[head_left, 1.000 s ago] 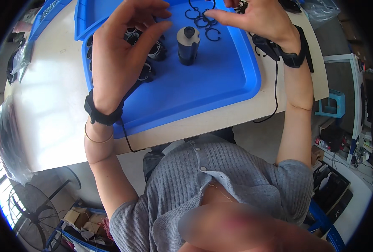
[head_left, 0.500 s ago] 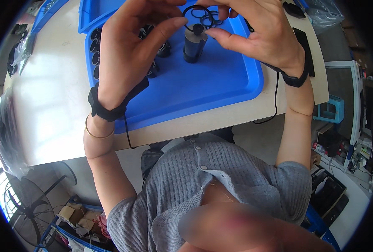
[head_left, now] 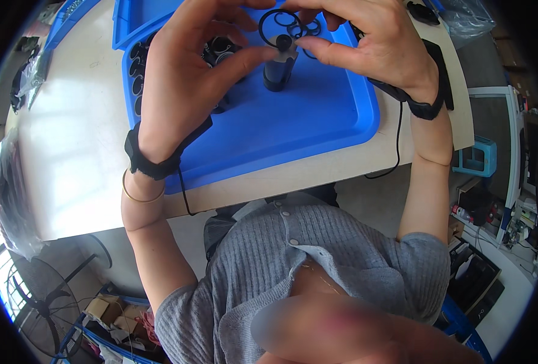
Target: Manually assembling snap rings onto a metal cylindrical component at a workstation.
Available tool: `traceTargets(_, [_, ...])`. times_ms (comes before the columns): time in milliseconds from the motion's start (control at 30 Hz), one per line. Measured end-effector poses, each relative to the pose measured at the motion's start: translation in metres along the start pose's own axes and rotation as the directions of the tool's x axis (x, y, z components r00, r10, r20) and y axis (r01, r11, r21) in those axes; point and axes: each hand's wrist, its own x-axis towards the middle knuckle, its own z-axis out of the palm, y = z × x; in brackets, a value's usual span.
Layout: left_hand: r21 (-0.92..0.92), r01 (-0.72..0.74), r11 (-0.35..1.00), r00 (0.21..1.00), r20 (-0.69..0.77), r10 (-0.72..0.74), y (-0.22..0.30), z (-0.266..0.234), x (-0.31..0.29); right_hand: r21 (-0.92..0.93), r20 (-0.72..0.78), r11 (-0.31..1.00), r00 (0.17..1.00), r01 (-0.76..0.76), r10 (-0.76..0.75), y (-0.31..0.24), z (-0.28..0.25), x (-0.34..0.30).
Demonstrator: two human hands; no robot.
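At the far left of the white table (head_left: 69, 151) lies a crumpled clear plastic bag (head_left: 8, 194), hanging over the edge, with a floor fan (head_left: 44, 303) standing below it. Further in, a large blue tray (head_left: 293, 127) takes up the middle of the table, and a row of black cylindrical parts (head_left: 138, 79) stands along its left wall. The left hand (head_left: 184, 73) is raised above that part of the tray, a black wrist strap (head_left: 157, 158) with a thin cord and a thin bangle on its forearm; its thumb and forefinger are pinched narrowly on the left side of a small black ring-shaped piece (head_left: 283, 42). That piece sits right at the top of a dark upright cylinder (head_left: 276, 73), which stands on the tray floor near the middle. Loose black O-rings (head_left: 293, 24) lie on the tray just behind it, one large and several small. The right hand (head_left: 378, 48) comes in from the other side, its fingertips closed on the right edge of the same small piece, and it wears a black strap too. Beyond the table's right edge stands a small teal stool (head_left: 475, 164).
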Motion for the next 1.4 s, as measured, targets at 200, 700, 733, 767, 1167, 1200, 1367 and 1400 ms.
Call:
traceTargets(200, [0.061, -0.078, 0.995, 0.988, 0.141, 0.069, 0.000, -0.014, 0.003, 0.051, -0.009, 0.999, 1.000, 0.020, -0.020, 0.005, 0.004, -0.003])
traceTargets(700, [0.086, 0.064, 0.994, 0.960, 0.267, -0.085, -0.007, -0.015, -0.002, -0.057, 0.226, 0.998, 0.973, -0.032, 0.044, 0.003, -0.009, -0.004])
traceTargets(733, [0.084, 0.067, 0.994, 0.959, 0.270, -0.087, -0.008, -0.015, -0.002, -0.088, 0.233, 0.996, 0.972, -0.001, 0.021, 0.004, -0.008, -0.005])
traceTargets(767, [0.082, 0.069, 0.994, 0.958, 0.273, -0.089, -0.008, -0.015, -0.002, -0.073, 0.232, 0.997, 0.972, -0.010, 0.027, 0.005, -0.006, -0.007])
traceTargets(1167, [0.055, 0.075, 0.996, 0.954, 0.288, -0.088, -0.013, -0.015, -0.004, -0.001, 0.225, 0.998, 0.973, -0.057, 0.055, 0.001, -0.004, -0.006])
traceTargets(1200, [0.053, 0.075, 0.996, 0.955, 0.284, -0.087, -0.013, -0.015, -0.004, 0.032, 0.224, 0.996, 0.972, -0.083, 0.074, 0.001, -0.003, -0.006])
traceTargets(1367, [0.057, 0.078, 0.995, 0.954, 0.285, -0.092, -0.013, -0.013, -0.004, -0.044, 0.256, 0.996, 0.963, -0.074, 0.083, -0.004, -0.006, -0.003])
traceTargets(1400, [0.053, 0.082, 0.995, 0.954, 0.285, -0.094, -0.012, -0.013, -0.004, -0.042, 0.244, 0.998, 0.968, -0.055, 0.063, -0.004, -0.006, -0.002])
